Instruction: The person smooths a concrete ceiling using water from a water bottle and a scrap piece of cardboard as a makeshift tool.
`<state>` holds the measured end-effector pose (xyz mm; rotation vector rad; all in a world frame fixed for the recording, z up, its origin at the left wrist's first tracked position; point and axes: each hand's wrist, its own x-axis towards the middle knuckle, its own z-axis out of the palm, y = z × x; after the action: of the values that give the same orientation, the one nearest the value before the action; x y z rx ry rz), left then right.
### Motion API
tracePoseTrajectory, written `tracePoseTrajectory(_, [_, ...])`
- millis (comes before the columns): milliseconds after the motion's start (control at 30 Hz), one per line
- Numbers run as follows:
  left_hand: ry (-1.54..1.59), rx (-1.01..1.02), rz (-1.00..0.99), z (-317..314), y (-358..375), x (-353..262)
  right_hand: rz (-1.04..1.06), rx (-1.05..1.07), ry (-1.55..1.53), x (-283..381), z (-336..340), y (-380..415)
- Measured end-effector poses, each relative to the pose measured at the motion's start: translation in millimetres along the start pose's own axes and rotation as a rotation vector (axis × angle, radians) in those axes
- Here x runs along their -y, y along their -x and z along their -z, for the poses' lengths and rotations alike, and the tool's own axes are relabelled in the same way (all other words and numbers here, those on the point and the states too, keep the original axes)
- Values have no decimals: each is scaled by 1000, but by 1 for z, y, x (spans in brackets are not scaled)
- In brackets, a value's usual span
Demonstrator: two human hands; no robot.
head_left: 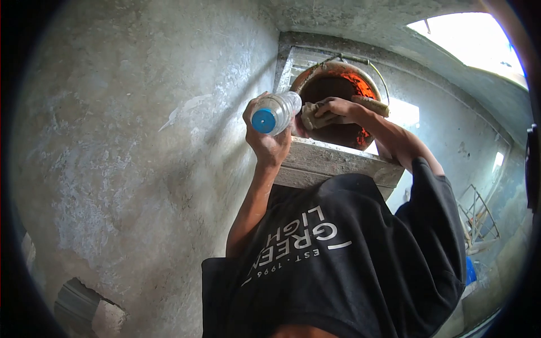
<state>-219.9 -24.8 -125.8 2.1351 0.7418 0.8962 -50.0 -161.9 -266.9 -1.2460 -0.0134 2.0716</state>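
Observation:
In my left hand (266, 138) is a clear plastic bottle (283, 105) with a blue cap, its capped end tilted toward me. My fingers wrap round the bottle's side. My right hand (336, 110) grips a dirty tan sponge (311, 116) at the near left side of the bucket's mouth. The bucket (333, 70) is orange inside, smeared with grey-brown residue, and has a wire handle raised at the back. A rounded tan piece (370, 105) sits at its right rim, partly behind my right forearm.
The bucket stands on wooden planks (332, 166) in front of my chest. A rough plastered wall (129, 141) rises close on my left, with a broken hole (79, 304) low down. A bright opening (473, 42) is at upper right; a metal frame (479, 217) stands below right.

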Motion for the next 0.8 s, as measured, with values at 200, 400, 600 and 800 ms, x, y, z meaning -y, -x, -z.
tracePoseTrajectory(200, [33,-48,174,0,7,-3,292,23,-414,49,-28,73])
tracePoseTrajectory(400, [87,-68,189,-1,10,2,620,-120,-402,84,-28,85])
tracePoseTrajectory(600, [86,41,140,3,8,6,905,-142,-573,137,-15,38])
tracePoseTrajectory(800, [125,94,88,16,-32,-6,1230,-297,-733,233,7,16])
